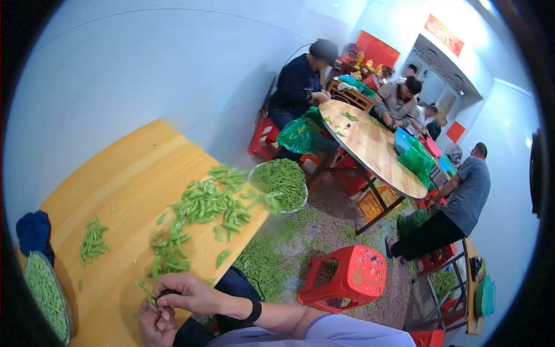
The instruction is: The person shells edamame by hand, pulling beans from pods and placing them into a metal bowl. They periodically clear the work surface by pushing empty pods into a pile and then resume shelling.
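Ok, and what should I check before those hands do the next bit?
1. Bean pod in place: ok, it sticks out between the left hand and right hand.
2. Firm grip: cannot tell, the fingers hide it.
3. More pods nearby: ok, a loose pile lies on the wooden table.
4. Clean floor: not ok, green bits are scattered over it.
5. Steady bowl at the picture's left: cannot tell, its base is hidden.
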Demonstrator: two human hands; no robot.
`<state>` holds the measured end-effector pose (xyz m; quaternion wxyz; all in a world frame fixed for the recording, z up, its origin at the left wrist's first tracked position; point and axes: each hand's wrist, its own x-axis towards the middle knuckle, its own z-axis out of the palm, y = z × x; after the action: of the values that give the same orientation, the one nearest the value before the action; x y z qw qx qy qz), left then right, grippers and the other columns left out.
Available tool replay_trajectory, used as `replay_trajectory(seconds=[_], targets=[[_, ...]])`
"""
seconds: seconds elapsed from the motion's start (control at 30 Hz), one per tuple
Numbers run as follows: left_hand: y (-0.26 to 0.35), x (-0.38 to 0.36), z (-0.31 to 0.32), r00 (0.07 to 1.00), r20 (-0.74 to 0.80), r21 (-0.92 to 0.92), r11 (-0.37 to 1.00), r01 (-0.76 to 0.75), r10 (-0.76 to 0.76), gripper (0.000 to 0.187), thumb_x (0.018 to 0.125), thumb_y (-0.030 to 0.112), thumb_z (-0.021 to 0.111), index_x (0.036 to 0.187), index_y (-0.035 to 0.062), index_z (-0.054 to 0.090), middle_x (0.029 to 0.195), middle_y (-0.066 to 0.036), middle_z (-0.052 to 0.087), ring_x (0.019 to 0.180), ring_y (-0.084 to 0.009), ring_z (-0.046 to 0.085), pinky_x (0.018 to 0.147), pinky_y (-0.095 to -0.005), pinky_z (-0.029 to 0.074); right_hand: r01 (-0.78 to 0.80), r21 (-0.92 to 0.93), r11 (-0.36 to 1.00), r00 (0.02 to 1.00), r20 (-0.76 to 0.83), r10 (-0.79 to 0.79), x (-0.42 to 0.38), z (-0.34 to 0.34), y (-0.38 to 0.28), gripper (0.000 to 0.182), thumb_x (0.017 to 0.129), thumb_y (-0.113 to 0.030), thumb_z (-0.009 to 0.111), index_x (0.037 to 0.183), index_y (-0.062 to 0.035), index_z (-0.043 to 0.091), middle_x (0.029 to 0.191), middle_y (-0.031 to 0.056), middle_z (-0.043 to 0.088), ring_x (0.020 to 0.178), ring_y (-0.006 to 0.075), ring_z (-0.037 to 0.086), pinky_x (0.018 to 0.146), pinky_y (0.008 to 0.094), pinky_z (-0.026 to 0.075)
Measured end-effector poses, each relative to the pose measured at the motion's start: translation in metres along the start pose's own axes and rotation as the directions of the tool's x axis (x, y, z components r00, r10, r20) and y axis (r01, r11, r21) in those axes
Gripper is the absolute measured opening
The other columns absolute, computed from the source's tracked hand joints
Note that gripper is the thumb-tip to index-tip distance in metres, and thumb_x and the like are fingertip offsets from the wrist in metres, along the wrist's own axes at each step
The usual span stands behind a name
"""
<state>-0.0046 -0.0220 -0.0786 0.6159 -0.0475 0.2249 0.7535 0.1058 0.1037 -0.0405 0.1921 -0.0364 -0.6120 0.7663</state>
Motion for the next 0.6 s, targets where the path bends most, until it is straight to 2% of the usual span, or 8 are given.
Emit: replay_trajectory(seconds=[0.13, 0.2, 0.23, 0.3, 0.33, 0.4, 0.53, 0.6], targets=[[0.002, -0.004, 0.029, 1.000, -0.008, 0.344, 0.939, 0.013, -0.011, 0.015, 0.084, 0.019, 0.057, 0.086, 0.0046, 0.054, 0.064, 0.001, 0.049, 0.053, -0.0036, 0.040, 0.046, -0.0186, 0.033, 0.053, -0.219, 0.974, 0.997, -0.050, -0.065, 0.003, -0.004, -0.008, 0.012, 0.082, -0.009, 0.056, 0.085, 0.0025, 0.053, 0.073, 0.0016, 0.052, 0.067, 0.0074, 0.047, 0.060, 0.0221, 0.040], [-0.006, 0.002, 0.019, 0.929, 0.179, 0.714, 0.608, -0.349, 0.323, 0.017, 0.084, 0.020, 0.059, 0.089, 0.0044, 0.054, 0.067, 0.001, 0.050, 0.051, -0.0049, 0.040, 0.044, -0.0177, 0.032, -0.094, -0.454, 0.886, 0.989, -0.143, 0.032, 0.000, 0.000, -0.019, 0.011, 0.082, -0.008, 0.056, 0.081, 0.0029, 0.054, 0.066, 0.0019, 0.054, 0.064, 0.0085, 0.050, 0.059, 0.0233, 0.042], [-0.006, 0.003, 0.011, 0.929, 0.175, 0.716, 0.605, -0.347, 0.325, 0.017, 0.084, 0.020, 0.059, 0.089, 0.0044, 0.054, 0.067, 0.001, 0.050, 0.051, -0.0049, 0.040, 0.044, -0.0177, 0.032, -0.093, -0.450, 0.888, 0.989, -0.141, 0.032, -0.001, 0.002, -0.022, 0.011, 0.082, -0.008, 0.056, 0.081, 0.0029, 0.054, 0.066, 0.0019, 0.054, 0.064, 0.0085, 0.050, 0.059, 0.0233, 0.042], [-0.002, 0.004, 0.007, 0.905, 0.204, 0.891, 0.313, -0.330, 0.372, 0.038, 0.081, 0.023, 0.063, 0.107, 0.0017, 0.048, 0.079, -0.007, 0.057, 0.050, -0.0110, 0.048, 0.043, -0.0190, 0.041, -0.093, -0.462, 0.882, 0.984, -0.177, 0.011, -0.002, 0.005, -0.029, 0.011, 0.082, -0.007, 0.056, 0.079, 0.0033, 0.055, 0.062, 0.0035, 0.055, 0.062, 0.0099, 0.053, 0.058, 0.0245, 0.043], [-0.004, 0.000, 0.011, 0.906, 0.196, 0.893, 0.313, -0.323, 0.375, 0.038, 0.081, 0.023, 0.063, 0.107, 0.0017, 0.048, 0.079, -0.007, 0.057, 0.050, -0.0110, 0.048, 0.043, -0.0190, 0.041, -0.095, -0.456, 0.885, 0.985, -0.173, 0.017, -0.003, 0.005, -0.030, 0.011, 0.082, -0.007, 0.056, 0.079, 0.0033, 0.055, 0.062, 0.0035, 0.055, 0.062, 0.0099, 0.053, 0.058, 0.0245, 0.043], [-0.010, -0.007, 0.028, 0.852, 0.130, 0.920, 0.258, -0.295, 0.507, 0.015, 0.083, 0.012, 0.055, 0.072, 0.0023, 0.053, 0.058, -0.004, 0.052, 0.042, -0.0085, 0.044, 0.038, -0.0209, 0.035, -0.174, -0.152, 0.973, 0.979, -0.134, 0.154, -0.003, 0.005, -0.030, 0.011, 0.081, -0.007, 0.056, 0.078, 0.0032, 0.055, 0.064, 0.0054, 0.057, 0.063, 0.0108, 0.055, 0.057, 0.0253, 0.044], [-0.002, -0.018, 0.047, 0.903, 0.069, 0.935, 0.288, -0.207, 0.423, 0.012, 0.083, 0.011, 0.054, 0.074, 0.0024, 0.053, 0.055, -0.003, 0.051, 0.041, -0.0070, 0.042, 0.038, -0.0199, 0.033, -0.139, -0.343, 0.929, 0.986, -0.133, 0.099, -0.006, 0.003, -0.032, 0.011, 0.081, -0.007, 0.057, 0.078, 0.0034, 0.055, 0.063, 0.0062, 0.057, 0.061, 0.0111, 0.055, 0.056, 0.0259, 0.044], [0.002, -0.019, 0.048, 0.954, -0.005, 0.872, 0.469, -0.142, 0.299, 0.012, 0.083, 0.007, 0.053, 0.075, -0.0016, 0.053, 0.061, -0.004, 0.054, 0.047, -0.0069, 0.046, 0.041, -0.0195, 0.035, -0.118, -0.420, 0.900, 0.987, -0.145, 0.062, -0.005, 0.007, -0.033, 0.011, 0.080, -0.007, 0.057, 0.078, 0.0035, 0.055, 0.063, 0.0076, 0.054, 0.062, 0.0097, 0.052, 0.057, 0.0255, 0.043]])
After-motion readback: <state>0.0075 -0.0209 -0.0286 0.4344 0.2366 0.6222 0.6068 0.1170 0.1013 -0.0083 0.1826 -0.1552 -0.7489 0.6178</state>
